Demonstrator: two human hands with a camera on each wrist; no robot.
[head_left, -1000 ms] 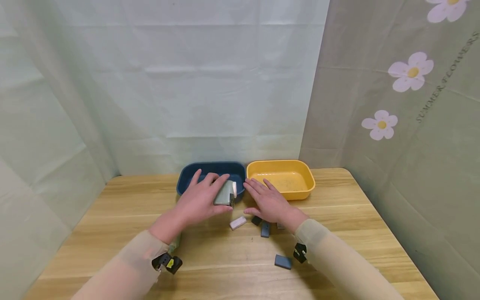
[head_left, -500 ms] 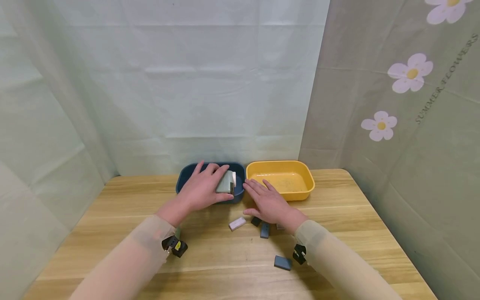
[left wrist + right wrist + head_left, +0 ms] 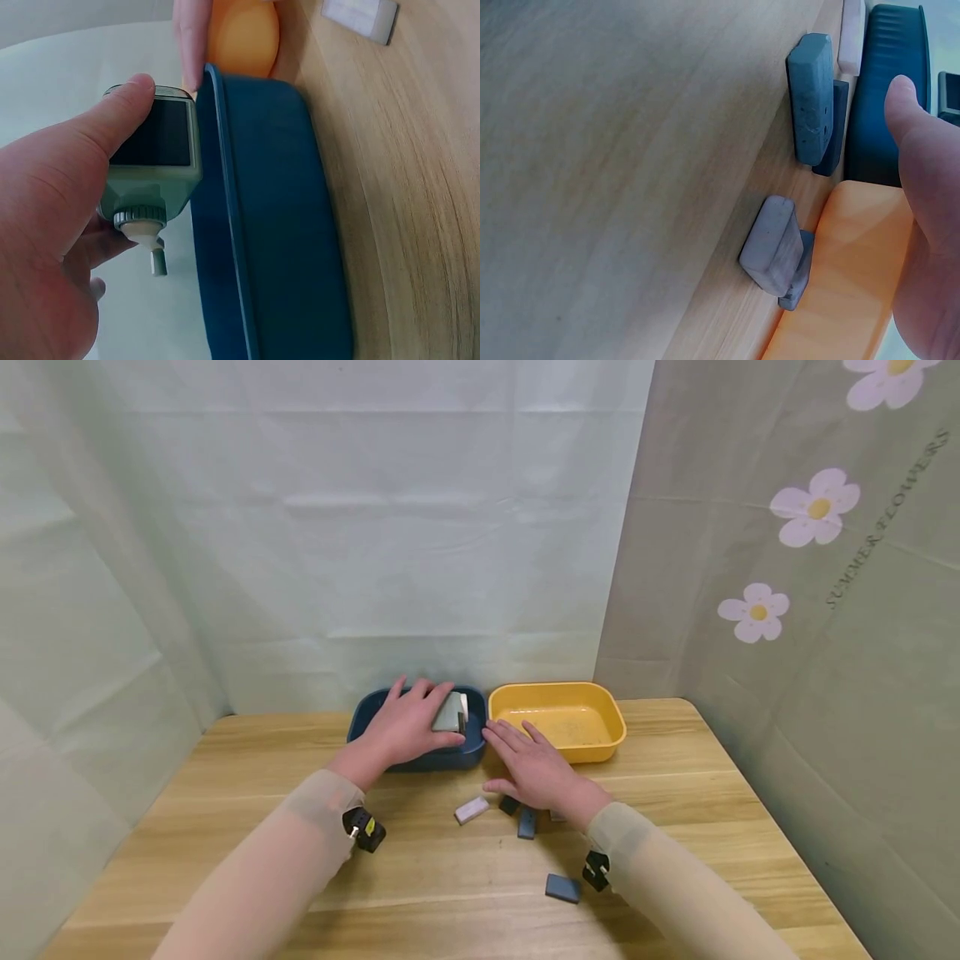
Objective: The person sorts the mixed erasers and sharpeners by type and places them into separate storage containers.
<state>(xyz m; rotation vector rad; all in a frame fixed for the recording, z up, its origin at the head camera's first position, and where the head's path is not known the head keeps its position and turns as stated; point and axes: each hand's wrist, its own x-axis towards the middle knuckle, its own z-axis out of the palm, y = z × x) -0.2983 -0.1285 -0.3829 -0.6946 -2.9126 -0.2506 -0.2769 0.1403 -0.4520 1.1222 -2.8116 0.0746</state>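
My left hand (image 3: pixel 405 725) grips a green pencil sharpener (image 3: pixel 154 180) over the dark blue bin (image 3: pixel 442 762). The sharpener is boxy, with a dark window, a ribbed collar and a small crank at one end. In the left wrist view, my thumb lies along its edge while the other fingers are mostly hidden behind it. My right hand (image 3: pixel 534 770) holds nothing. Its fingers are extended, with the tips at the rims where the blue bin and the yellow bin (image 3: pixel 585 753) meet.
Several small eraser-like blocks lie on the wooden table (image 3: pixel 420 893): a whitish block (image 3: pixel 472 810), a black block (image 3: pixel 509 805), a blue-grey block (image 3: pixel 527 823) and a grey block (image 3: pixel 772 244) near the right hand. Another blue-grey block (image 3: pixel 562 887) lies closer. Cloth hangs behind the bins.
My left hand has carried the sharpener away from me, from the blue bin's near edge to over its inside. My right hand has stayed in place.
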